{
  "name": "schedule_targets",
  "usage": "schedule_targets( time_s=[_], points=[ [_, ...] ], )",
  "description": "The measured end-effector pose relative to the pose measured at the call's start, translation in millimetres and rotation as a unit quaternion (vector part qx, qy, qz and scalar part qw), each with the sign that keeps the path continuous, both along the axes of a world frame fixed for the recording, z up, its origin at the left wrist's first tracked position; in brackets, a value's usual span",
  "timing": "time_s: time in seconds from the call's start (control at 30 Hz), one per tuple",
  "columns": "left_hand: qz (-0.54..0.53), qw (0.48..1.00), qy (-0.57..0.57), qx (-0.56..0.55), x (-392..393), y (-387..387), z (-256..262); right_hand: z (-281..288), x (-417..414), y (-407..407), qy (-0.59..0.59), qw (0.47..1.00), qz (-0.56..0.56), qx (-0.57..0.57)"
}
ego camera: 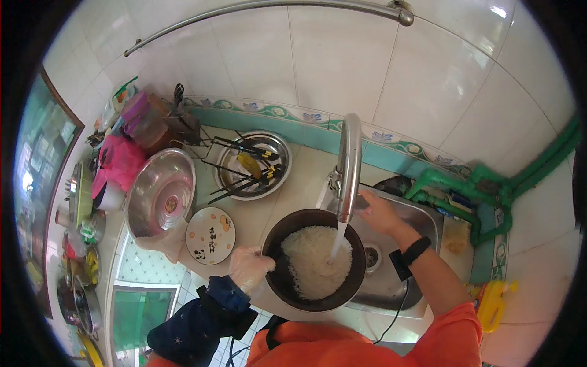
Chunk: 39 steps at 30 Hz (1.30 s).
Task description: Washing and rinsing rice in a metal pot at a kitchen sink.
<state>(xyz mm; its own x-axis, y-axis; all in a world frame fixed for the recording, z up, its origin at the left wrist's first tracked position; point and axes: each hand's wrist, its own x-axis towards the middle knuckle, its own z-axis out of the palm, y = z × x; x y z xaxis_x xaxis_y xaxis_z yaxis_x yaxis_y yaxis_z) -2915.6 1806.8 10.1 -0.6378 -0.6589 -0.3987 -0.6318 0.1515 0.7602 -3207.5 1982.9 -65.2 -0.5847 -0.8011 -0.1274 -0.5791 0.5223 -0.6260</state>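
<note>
A dark round pot is tilted over the sink's left edge, with white rice inside. Water runs from the curved metal faucet onto the rice. My left hand, in a clear plastic glove and a dark blue sleeve cover, grips the pot's left rim. Bare, with a black strap at the wrist, my right hand is just right of the faucet spout, beyond the pot's right rim. Its fingertips are at a greyish part partly hidden by the spout, so its hold is unclear.
A steel sink lies right, beside green pipes and a yellow bottle. Left are a panda-patterned plate, a steel basin and a steel bowl with black utensils. A metal rail crosses the tiled wall.
</note>
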Motion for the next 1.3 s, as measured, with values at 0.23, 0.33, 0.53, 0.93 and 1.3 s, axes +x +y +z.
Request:
schedule_targets(
  time_s=[0.23,0.33,0.53,0.93,1.3],
  points=[
    [0.001,1.000,0.012,-0.003,-1.1,5.9,24.8,-14.0,-7.4,4.4,0.017,1.000,0.015,0.005],
    [-0.021,0.999,0.014,-0.023,2.6,7.9,31.1,-6.2,-6.2,-0.1,-0.036,0.999,0.009,0.010],
    [-0.071,0.994,0.013,-0.086,7.6,4.1,12.6,4.7,-0.2,1.8,-0.052,0.999,-0.007,-0.006],
    [-0.033,0.998,0.020,-0.056,7.5,10.7,18.4,-5.6,-6.0,1.4,-0.062,0.997,-0.036,-0.038],
    [0.018,1.000,-0.001,0.004,7.1,14.9,23.8,-12.2,-10.8,2.7,-0.024,0.994,-0.057,-0.093]
  ],
)
